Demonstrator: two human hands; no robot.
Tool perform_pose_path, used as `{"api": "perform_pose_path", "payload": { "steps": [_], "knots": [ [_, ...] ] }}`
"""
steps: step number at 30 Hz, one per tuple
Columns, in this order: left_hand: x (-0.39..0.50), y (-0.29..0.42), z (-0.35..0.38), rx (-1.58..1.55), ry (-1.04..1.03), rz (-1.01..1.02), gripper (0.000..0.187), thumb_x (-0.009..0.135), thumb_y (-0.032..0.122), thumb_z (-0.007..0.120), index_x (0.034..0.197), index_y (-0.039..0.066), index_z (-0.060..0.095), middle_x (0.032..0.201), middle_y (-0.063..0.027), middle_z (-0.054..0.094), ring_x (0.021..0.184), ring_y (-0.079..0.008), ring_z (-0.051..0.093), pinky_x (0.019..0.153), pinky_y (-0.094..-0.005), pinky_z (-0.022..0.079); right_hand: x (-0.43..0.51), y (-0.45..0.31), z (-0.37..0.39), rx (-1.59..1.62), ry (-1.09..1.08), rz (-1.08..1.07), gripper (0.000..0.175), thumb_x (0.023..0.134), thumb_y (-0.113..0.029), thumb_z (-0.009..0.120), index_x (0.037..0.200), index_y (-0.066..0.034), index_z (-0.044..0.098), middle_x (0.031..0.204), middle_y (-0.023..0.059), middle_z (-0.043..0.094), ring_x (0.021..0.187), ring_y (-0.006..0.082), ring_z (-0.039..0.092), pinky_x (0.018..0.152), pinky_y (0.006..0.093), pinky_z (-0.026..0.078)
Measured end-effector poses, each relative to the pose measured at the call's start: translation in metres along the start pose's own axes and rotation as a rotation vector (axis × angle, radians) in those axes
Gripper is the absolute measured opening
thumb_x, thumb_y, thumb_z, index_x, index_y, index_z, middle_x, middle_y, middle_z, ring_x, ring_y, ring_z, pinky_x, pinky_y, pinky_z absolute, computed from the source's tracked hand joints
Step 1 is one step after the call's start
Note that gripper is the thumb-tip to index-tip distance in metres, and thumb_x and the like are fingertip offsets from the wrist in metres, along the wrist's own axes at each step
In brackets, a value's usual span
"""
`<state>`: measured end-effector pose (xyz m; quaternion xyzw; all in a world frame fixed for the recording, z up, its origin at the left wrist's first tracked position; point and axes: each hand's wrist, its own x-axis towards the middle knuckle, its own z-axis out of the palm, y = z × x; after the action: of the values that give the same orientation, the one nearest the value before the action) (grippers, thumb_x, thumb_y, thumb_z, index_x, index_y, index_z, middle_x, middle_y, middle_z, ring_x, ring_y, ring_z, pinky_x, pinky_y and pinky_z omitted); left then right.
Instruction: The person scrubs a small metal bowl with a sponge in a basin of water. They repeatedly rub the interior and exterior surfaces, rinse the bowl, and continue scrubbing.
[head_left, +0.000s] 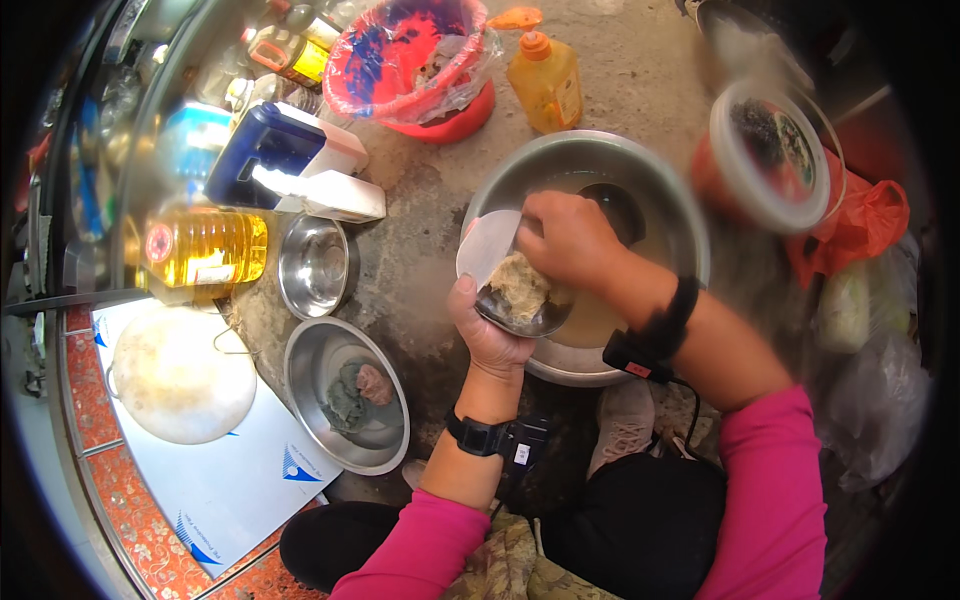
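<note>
My left hand (487, 330) grips a metal bowl (541, 324) from below and the left, tilted over the large metal basin (686, 225). A tan, crumpled scrubber or cloth wad (519, 286) lies in the bowl. Beside the wad, a pale translucent disc (489, 241), perhaps a plastic lid, stands at the bowl's upper left. My right hand (566, 232) has its fingers bent at the disc's right edge and the wad's top; its exact hold is partly hidden. Cloudy water (592, 334) fills the basin, with a dark round bowl (615, 210) in it.
At left, a smaller basin (300, 420) holds a green cloth and a pinkish wad, below an empty steel bowl (315, 266). An oil bottle (225, 247), a round white board (184, 375), a lined red bucket (450, 120), a yellow pump bottle (546, 86) and a lidded tub (772, 157) stand around.
</note>
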<state>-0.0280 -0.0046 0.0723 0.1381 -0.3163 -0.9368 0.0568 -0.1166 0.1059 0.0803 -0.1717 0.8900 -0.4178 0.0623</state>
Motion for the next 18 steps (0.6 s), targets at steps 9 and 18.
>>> {"api": "perform_pose_path", "payload": {
  "steps": [9,18],
  "knots": [
    [0.0,0.006,-0.006,-0.066,0.045,-0.082,0.077,0.08,0.052,0.058,0.14,0.007,0.041,0.137,-0.0118,0.049,0.125,-0.0281,0.049,0.106,-0.0423,0.039,-0.003,0.003,-0.008,0.021,-0.118,0.019,0.025,0.079,-0.025,0.06,0.09,-0.004,0.066,0.093,0.0196,0.066,0.089,0.0374,0.064,0.08,0.0455,0.051],
    [0.001,0.008,-0.001,-0.074,0.074,-0.101,0.077,0.08,0.055,0.056,0.138,0.005,0.043,0.134,-0.0138,0.051,0.12,-0.0296,0.052,0.103,-0.0437,0.043,-0.001,0.0,-0.003,0.033,-0.094,-0.016,0.021,0.079,-0.018,0.061,0.091,-0.0016,0.067,0.087,0.0204,0.066,0.084,0.0389,0.064,0.078,0.0444,0.051]
  ]
}}
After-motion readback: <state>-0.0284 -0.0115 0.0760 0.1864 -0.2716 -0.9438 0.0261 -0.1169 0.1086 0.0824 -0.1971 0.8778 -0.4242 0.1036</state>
